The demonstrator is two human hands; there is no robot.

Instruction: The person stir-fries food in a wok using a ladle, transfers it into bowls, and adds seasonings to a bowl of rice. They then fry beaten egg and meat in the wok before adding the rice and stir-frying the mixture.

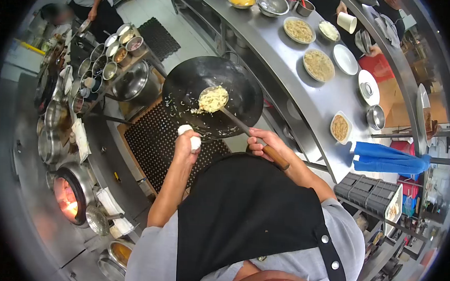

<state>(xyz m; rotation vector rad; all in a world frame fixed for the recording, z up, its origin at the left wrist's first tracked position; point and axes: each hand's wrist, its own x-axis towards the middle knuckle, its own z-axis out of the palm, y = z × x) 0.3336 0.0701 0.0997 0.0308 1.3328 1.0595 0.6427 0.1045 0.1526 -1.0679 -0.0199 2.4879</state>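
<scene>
Has metal tubs (136,53) of mixed ingredients racked at the left, then clasps a white cloth (185,129) tightly in the left hand (185,146) at the near rim of a black wok (187,78), cannot tell whether pinching that rim too. Holds a ladle (236,122) heaped with yellowish rice (214,100) inside the wok, amid scattered grains, wrapping the right hand (266,142) round its wooden handle (275,157). Farther right, has a steel counter (274,42) bearing a bowl (241,7) of yellow liquid, plates of rice (302,42) and a squarish dish (350,130) of brownish food.
</scene>
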